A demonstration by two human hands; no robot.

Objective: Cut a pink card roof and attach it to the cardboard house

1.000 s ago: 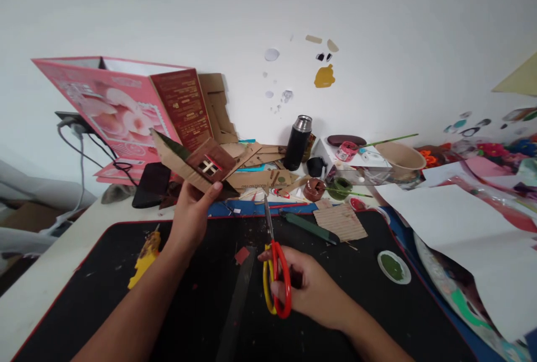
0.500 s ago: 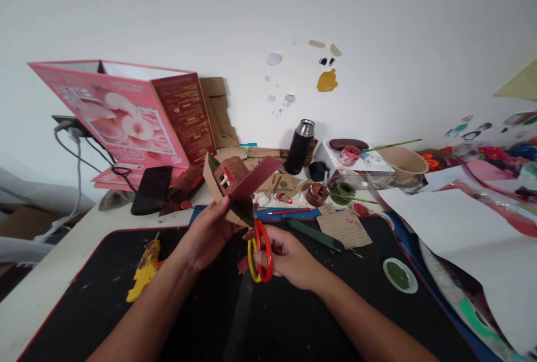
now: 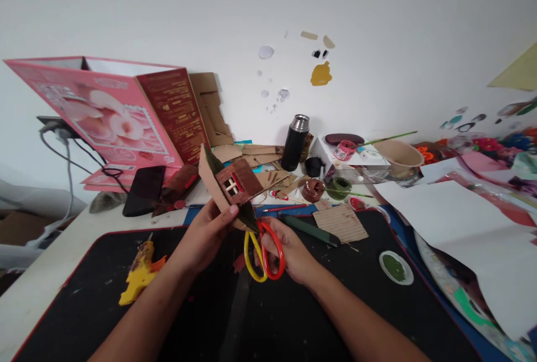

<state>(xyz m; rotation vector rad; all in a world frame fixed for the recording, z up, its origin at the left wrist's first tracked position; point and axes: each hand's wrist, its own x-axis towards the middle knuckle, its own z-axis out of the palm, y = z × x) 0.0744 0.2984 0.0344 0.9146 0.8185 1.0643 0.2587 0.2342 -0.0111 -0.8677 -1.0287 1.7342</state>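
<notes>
A small cardboard model house [image 3: 240,178] is tilted in front of me, with brown walls and a red-framed window with pale bars. Dark green shows along its bare cardboard base. My left hand [image 3: 208,234] is closed on the base, the thumb pressing its near edge. On the right, my right hand [image 3: 290,251] grips scissors [image 3: 264,254] with one red and one yellow handle, the loops spread apart. Their blades point up at the lower right corner of the house and are mostly hidden, so I cannot tell whether they are cutting.
On the black mat [image 3: 201,317] lie a yellow glue gun [image 3: 140,278], a dark green cutter-like tool [image 3: 310,230], corrugated cardboard [image 3: 340,223] and a dish of green paint [image 3: 395,268]. Behind stand a black flask [image 3: 295,144], paint pots [image 3: 312,189] and a pink box [image 3: 121,116].
The house has turned, so its window wall shows more and the long dark red panel is no longer seen broadside. The scissors' handles have spread wider. My view has shifted slightly.
</notes>
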